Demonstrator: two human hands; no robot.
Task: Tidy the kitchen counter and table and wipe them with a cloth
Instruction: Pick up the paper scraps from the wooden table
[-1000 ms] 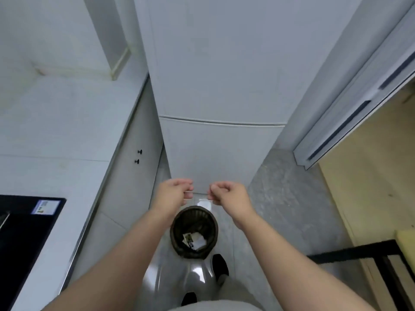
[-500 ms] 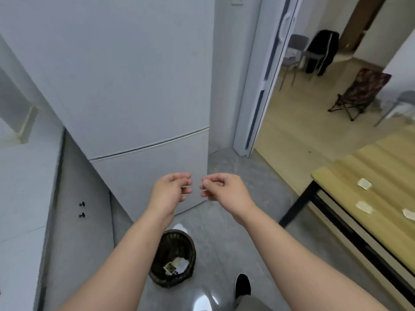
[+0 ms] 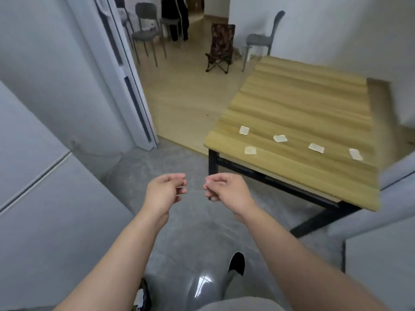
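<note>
While both bare forearms reach forward over the grey tiled floor (image 3: 125, 167), a black shoe (image 3: 237, 263) stands on the tiles below them, near the bottom edge. The left hand (image 3: 165, 190) and the right hand (image 3: 226, 189) hover side by side, a small gap apart, well above the floor. Each has its fingers curled in toward the palm with the thumb resting against them, and nothing shows in either grip. To the near left stands a white fridge (image 3: 45, 198), its door seam running slantwise.

Beyond the right hand, to the right, is the wooden table (image 3: 303, 104) on black legs. Five small pale paper scraps lie on its near end, apart from each other: one (image 3: 250, 150) close to the near-left corner, one (image 3: 244, 130) just behind it, then one (image 3: 280, 138), one (image 3: 316, 147) and one (image 3: 355, 154) in a loose row going right.

Left of the table a white sliding door (image 3: 125, 75) stands at the edge of a light wooden floor (image 3: 179, 90). Far back are grey chairs (image 3: 148, 30), a camouflage folding chair (image 3: 221, 48) and a dark garment (image 3: 174, 16) draped over another chair.
</note>
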